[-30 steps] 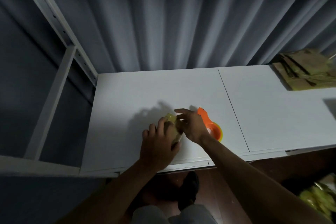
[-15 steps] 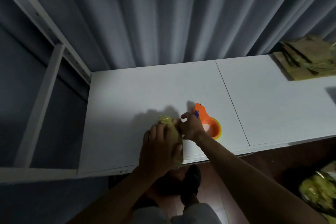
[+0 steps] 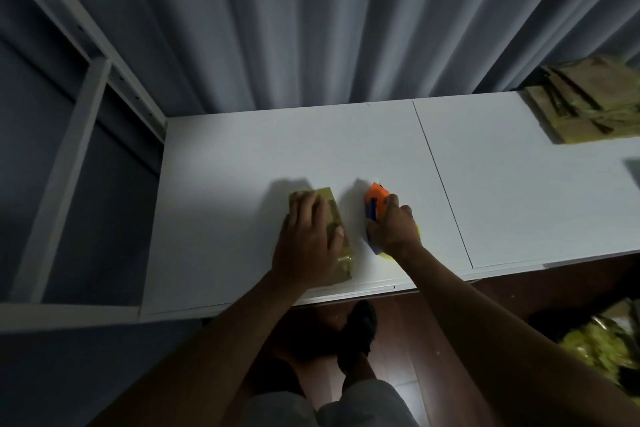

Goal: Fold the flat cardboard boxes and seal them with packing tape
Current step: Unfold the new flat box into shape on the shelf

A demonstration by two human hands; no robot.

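The left hand now presses flat on the small brown cardboard box near the white table's front edge. The right hand has left the box and grips the orange tape dispenser just beside it, so taping seems due. The roll is mostly hidden; the dim light obscures any tape strip.

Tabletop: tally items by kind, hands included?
Folded cardboard box, under the left hand: 1
Orange tape dispenser, gripped by the right hand: 1
Stack of flat cardboard boxes, far right of the white table; sheets too overlapped to count: 1
Hands: 2
Total: 5
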